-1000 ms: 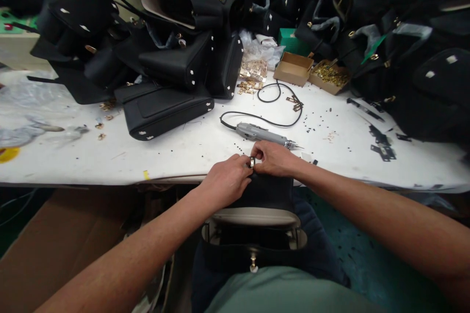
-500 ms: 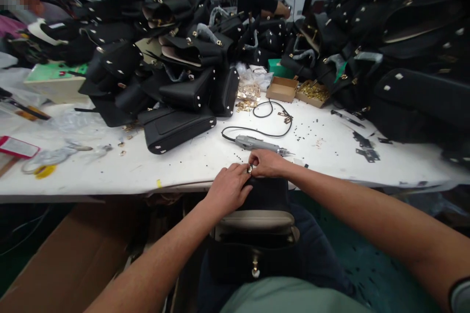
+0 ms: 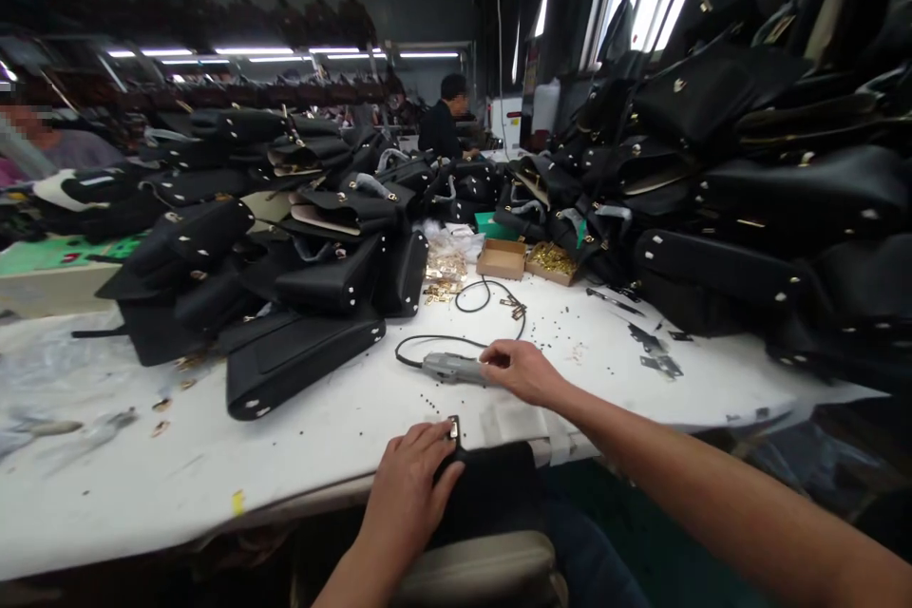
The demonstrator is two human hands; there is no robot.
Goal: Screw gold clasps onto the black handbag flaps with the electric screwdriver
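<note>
My left hand rests closed on the flap of a black handbag at the near table edge, fingers pinching a small metal clasp. My right hand has reached forward onto the white table and its fingers close round the grey electric screwdriver, whose black cord loops behind it.
Piles of black handbags crowd the table's left, back and right. Two small cardboard boxes with gold hardware stand at the back. Small dark screws and metal parts lie scattered. A person works further back, another at far left.
The camera tilted up. My right hand left the clasp and moved forward onto the screwdriver. My left hand stayed on the bag's clasp.
</note>
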